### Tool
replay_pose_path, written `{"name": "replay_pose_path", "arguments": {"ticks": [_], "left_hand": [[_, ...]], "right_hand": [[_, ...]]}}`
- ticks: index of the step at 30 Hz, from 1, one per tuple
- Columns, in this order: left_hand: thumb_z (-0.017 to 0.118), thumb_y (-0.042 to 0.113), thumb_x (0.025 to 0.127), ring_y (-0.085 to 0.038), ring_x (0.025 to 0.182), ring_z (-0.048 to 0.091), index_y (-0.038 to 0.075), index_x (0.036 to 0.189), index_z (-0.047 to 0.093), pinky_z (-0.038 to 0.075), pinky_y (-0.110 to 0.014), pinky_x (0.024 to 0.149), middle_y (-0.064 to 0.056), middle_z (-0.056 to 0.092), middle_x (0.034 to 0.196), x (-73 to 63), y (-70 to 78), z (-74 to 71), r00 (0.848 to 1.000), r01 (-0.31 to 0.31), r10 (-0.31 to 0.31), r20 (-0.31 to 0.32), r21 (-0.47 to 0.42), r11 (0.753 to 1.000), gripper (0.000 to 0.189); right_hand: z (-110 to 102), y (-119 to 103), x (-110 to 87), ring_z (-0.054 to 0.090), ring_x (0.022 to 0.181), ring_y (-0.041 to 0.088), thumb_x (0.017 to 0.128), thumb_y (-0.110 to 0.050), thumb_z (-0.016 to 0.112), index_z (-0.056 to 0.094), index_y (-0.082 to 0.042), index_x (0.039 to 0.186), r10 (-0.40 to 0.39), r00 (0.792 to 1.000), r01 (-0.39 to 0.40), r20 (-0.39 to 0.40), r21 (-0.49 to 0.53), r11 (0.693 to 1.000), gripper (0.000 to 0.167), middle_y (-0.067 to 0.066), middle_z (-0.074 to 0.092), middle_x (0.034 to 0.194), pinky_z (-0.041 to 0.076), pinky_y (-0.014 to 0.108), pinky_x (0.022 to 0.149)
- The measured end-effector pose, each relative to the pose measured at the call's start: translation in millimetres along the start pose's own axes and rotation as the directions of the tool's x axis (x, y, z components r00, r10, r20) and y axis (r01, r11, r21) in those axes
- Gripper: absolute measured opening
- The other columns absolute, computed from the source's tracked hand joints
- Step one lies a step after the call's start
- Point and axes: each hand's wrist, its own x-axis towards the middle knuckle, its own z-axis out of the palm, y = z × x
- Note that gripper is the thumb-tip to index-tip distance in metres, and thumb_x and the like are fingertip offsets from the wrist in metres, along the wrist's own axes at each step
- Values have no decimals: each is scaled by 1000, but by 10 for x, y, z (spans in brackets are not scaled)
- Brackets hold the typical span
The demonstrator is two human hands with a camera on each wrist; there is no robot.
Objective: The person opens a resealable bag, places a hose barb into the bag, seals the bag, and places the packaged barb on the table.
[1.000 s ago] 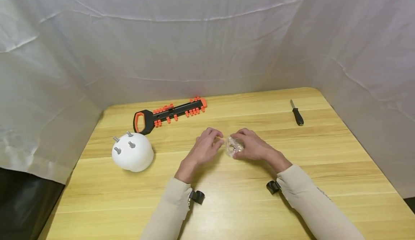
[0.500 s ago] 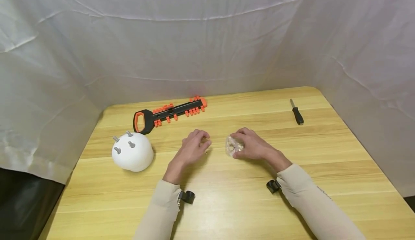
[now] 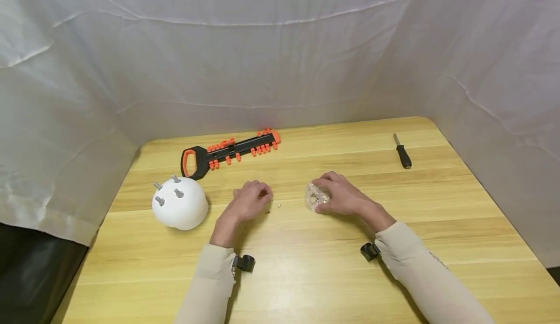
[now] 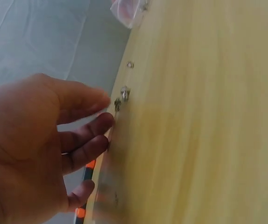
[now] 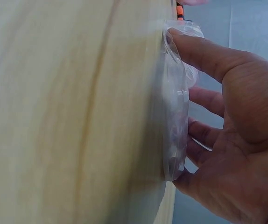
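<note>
My right hand [image 3: 343, 197] grips a small clear plastic bag [image 3: 316, 196] on the wooden table, its thumb on one end and its fingers along the side. Shiny little metal parts show through the plastic. At the left, my left hand [image 3: 250, 202] hovers low over the wood, fingers bent. In the left wrist view, a slight gap separates thumb and index fingertips, with a small metal piece [image 4: 117, 104] right at them. Beside it lies another metal piece [image 4: 125, 93], and a third piece [image 4: 130, 64] sits closer to the bag. These look like small screws.
A white rounded body [image 3: 181, 207] with several grey pegs stands at the left. Behind it lies a black and orange rack [image 3: 234, 150] with many clips. A black-handled screwdriver [image 3: 403, 156] rests at the back right. Grey sheeting [image 3: 271, 71] encloses the table's far side.
My left hand has moved left, away from the bag, and two small metal pieces now show on the wood beside it. My right hand stays on the bag.
</note>
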Motion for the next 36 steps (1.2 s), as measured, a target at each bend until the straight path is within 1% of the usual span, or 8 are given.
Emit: {"name": "replay_pose_path", "arguments": {"ticks": [3,7,13,18,22,26,30,36], "left_hand": [[58,26,95,-20,107,49,23,99,68,29,-52,94,7,60,104,-6,-21,-17,1000,-2,2,11,38,999,11],[62,23,92,-18,102,48,24,99,69,27,-49,92,6,59,105,-11,-39,-24,1000,-13,12,15,56,998,10],[65,23,90,-18,103,49,26,92,70,27,-50,92,7,60,104,-17,-31,-34,1000,-29,29,-10,70,997,7],[63,24,93,-19,104,47,25,92,69,26,-49,93,5,58,106,-22,-26,-29,999,-34,33,8,96,995,6],[58,25,97,-21,104,45,22,94,65,25,-48,90,2,56,110,-27,-15,-10,998,-58,55,31,122,991,9],[53,23,99,-22,107,45,20,94,63,26,-48,89,0,56,112,-21,4,22,996,-87,86,17,89,992,12],[50,25,101,-23,111,46,18,96,61,27,-49,92,0,56,115,6,43,67,993,-117,117,-13,25,993,14],[46,27,103,-22,110,46,14,103,60,27,-49,94,-1,56,117,64,173,141,988,-147,146,-41,-35,988,19]], "right_hand": [[-6,-4,0,44,125,29,75,-38,81,47,-19,143,2,1000,-2,1,0,1000,78,9,44,141,41,50,101],[-18,-6,1,44,125,29,76,-38,80,47,-19,143,-2,1000,2,3,1,1000,77,9,44,141,41,50,101],[-38,-8,-4,44,126,31,76,-37,80,48,-17,142,-9,1000,9,-5,-4,1000,76,11,44,141,41,51,101],[-31,-11,-5,43,126,32,76,-36,81,48,-17,142,-15,1000,15,-8,0,1000,76,12,45,140,40,52,102],[-24,-18,-10,43,126,32,77,-35,80,48,-17,142,-13,1000,13,-6,4,1000,76,12,45,140,40,52,102],[-17,-17,-11,43,126,32,76,-35,81,48,-16,142,-18,1000,18,-10,2,1000,76,12,45,140,40,53,101],[-5,-6,-4,44,125,33,76,-37,81,48,-17,142,-21,1000,20,-10,-5,1000,77,13,45,140,41,52,101],[3,-1,-1,44,125,32,76,-38,81,47,-17,143,-15,1000,15,-4,-15,1000,78,13,45,140,42,52,100]]}}
